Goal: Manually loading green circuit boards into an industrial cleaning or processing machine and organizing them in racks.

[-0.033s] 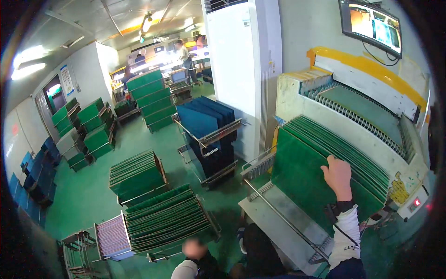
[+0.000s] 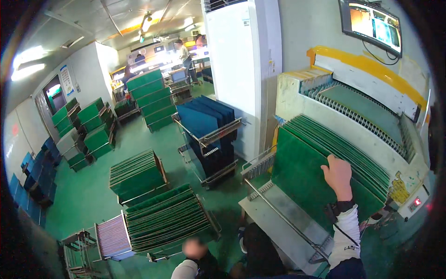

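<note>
My right hand (image 2: 337, 177) is at the top edge of the nearest green board (image 2: 302, 172), fingers closed over that edge. The board leans upright at the front of a tight row of similar green boards (image 2: 344, 149) in a rack on a metal-topped stand (image 2: 274, 209). A white sleeve and a dark wristband with a cable cover my right wrist. At the lower edge, my left hand (image 2: 195, 249) is blurred, so its fingers cannot be made out. It is nearest to a floor rack of green boards (image 2: 167, 221).
A pale machine with a slotted conveyor (image 2: 357, 118) stands behind the boards at right, under a wall screen (image 2: 371, 25). Blue panels (image 2: 206, 116) fill a rack by the white cabinet (image 2: 234, 69). More loaded racks stand at left; people (image 2: 183, 56) work far back.
</note>
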Demonstrator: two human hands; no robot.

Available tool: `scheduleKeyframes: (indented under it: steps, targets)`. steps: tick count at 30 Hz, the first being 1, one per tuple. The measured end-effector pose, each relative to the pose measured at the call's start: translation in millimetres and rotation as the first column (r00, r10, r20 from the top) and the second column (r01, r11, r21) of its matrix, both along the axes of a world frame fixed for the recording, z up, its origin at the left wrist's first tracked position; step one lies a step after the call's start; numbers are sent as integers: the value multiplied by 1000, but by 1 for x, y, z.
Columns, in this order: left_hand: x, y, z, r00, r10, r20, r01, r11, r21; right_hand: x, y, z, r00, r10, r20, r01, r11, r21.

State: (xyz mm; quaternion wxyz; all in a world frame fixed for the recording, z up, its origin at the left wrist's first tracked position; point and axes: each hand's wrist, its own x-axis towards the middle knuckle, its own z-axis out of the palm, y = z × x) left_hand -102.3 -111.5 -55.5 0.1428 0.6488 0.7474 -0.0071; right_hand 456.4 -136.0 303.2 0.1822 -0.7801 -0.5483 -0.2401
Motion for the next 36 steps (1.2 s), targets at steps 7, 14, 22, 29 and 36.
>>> scheduleKeyframes:
  steps: [7, 14, 22, 29, 36]
  targets:
    - [9, 6, -4, 999, 12, 34, -13, 1000, 17, -3, 2, 20, 999, -36, 28, 37, 998, -54]
    - [16, 10, 7, 999, 16, 34, -17, 999, 34, -5, 3, 24, 998, -57, 10, 58, 997, -44]
    - [18, 11, 12, 999, 27, 29, -28, 998, 54, -3, 4, 22, 999, -54, 8, 54, 997, -46]
    - [16, 13, 12, 999, 28, 34, -30, 998, 62, -2, 6, 20, 999, -47, 15, 48, 998, -44]
    - [19, 13, 18, 998, 36, 51, -37, 999, 33, 1, 8, 17, 999, -33, 2, 33, 999, -5]
